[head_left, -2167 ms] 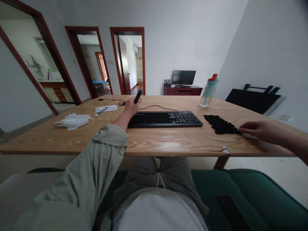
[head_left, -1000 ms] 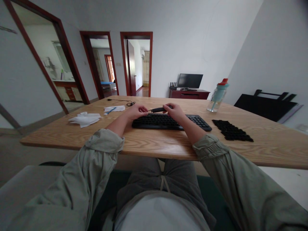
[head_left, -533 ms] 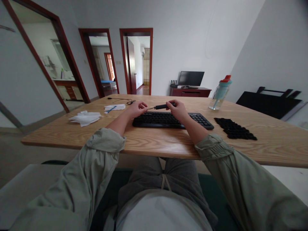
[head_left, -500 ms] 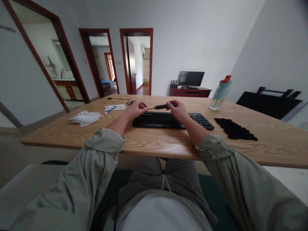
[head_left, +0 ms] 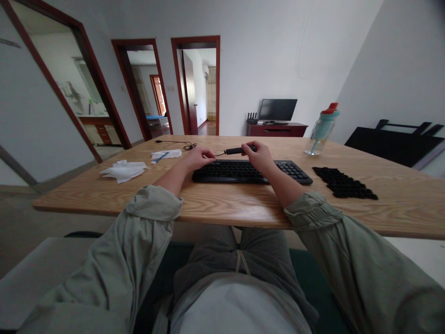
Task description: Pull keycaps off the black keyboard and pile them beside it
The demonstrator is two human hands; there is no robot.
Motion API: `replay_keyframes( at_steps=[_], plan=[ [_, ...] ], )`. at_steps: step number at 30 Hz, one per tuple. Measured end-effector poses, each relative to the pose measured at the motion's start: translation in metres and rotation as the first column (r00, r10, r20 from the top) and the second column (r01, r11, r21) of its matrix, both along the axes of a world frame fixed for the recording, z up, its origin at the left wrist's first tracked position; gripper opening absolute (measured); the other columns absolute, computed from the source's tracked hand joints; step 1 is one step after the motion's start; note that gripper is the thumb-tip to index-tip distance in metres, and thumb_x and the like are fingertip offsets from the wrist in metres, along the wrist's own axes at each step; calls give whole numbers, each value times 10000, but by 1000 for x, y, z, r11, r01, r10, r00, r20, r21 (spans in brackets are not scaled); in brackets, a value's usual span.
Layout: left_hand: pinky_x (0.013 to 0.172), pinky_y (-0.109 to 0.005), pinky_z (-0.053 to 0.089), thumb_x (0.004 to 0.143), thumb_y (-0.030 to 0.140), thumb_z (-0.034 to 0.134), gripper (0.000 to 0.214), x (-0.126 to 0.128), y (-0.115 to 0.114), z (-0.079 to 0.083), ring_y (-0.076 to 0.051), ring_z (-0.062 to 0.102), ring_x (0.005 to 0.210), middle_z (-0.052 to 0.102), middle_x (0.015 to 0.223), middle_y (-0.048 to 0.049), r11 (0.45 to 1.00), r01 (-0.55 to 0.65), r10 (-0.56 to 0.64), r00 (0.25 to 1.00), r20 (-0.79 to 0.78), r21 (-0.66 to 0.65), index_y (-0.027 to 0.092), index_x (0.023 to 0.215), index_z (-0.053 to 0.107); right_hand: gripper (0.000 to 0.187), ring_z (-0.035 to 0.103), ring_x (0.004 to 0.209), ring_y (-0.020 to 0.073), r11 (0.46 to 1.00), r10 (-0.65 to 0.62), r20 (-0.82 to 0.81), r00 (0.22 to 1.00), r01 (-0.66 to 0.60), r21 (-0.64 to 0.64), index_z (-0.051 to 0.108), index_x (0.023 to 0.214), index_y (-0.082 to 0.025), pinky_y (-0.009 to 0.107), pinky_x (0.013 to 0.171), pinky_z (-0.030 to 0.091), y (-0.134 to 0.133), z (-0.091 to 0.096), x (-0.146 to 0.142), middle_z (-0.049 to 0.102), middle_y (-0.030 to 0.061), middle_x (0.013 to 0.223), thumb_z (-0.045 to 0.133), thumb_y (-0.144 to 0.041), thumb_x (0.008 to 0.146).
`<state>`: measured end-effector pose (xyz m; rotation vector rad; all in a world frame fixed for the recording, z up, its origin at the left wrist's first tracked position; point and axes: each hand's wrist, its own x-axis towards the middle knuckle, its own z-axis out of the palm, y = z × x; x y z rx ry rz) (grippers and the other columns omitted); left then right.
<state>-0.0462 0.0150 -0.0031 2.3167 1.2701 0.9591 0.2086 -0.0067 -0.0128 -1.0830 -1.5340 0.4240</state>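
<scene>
Across the table in front of me lies a black keyboard. My right hand is closed around the black handle of a tool, held roughly level above the keyboard. A thin, wire-like metal tip sticks out of the handle toward the left. Close to that tip, my left hand is over the keyboard's upper left corner with its fingertips pinched together. Whatever those fingers hold, if anything, is too small to make out. Small black pieces that look like keycaps lie in rows right of the keyboard.
White tissues lie at the left, and a blue stick-like item rests on another tissue. Behind my left hand is a coiled black cable. A clear bottle with a teal and red lid stands at the back right.
The view has shifted slightly. My left fingertips sit a little lower, nearer the keyboard's top edge, and the tool is slightly farther from them. Both hands keep their grips.
</scene>
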Motion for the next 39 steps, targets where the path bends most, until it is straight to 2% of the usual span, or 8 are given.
replay_keyframes(
  at_steps=[10,14,17,20,26,32,39],
  plan=[
    [608,-260,416,692,488,730,364,7,-9,3,-133,564,656,689,755,-36,999,42,-40,995,-88,20,156,839,718,365,553,611,145,1000,-7,55,998,5,27,672,881,-156,277,609,402,1,-3,-1,707,54,718,597,-509,829],
    [597,-259,391,653,563,743,444,14,-12,4,-130,535,640,640,722,-12,993,23,-7,991,-137,119,164,838,679,381,578,622,152,1000,2,62,998,-3,30,674,896,-154,276,606,410,2,-4,-1,707,56,719,591,-521,833],
    [601,-260,367,649,552,749,439,17,-13,4,-135,518,657,597,719,2,976,19,24,981,-194,216,170,839,648,389,603,637,159,1000,19,49,999,-20,23,665,909,-151,271,603,415,3,-5,-2,703,58,712,592,-525,830],
    [603,-262,349,663,529,746,415,17,-12,4,-140,503,668,569,726,7,966,8,53,972,-229,257,175,840,623,370,593,608,153,1000,18,51,999,-19,12,653,892,-153,266,584,407,4,-4,-1,678,42,668,569,-511,844],
    [607,-262,345,661,525,749,424,13,-9,3,-143,499,682,567,761,-1,968,-12,65,976,-208,249,177,860,610,334,551,576,146,999,33,57,998,-34,8,647,844,-165,265,556,383,7,-5,1,618,12,606,498,-463,873],
    [603,-258,347,655,509,754,425,13,-10,2,-138,495,666,547,732,13,972,-2,44,984,-175,234,185,893,615,403,556,594,149,1000,15,45,999,-16,22,624,849,-168,271,587,411,6,-5,1,621,20,637,493,-549,868],
    [596,-263,340,697,523,705,363,14,-9,2,-138,497,650,557,689,8,966,51,14,969,-246,255,183,818,663,422,571,604,156,999,6,41,999,-7,42,608,823,-173,275,600,422,7,-6,1,622,28,646,494,-577,868]
  ],
)
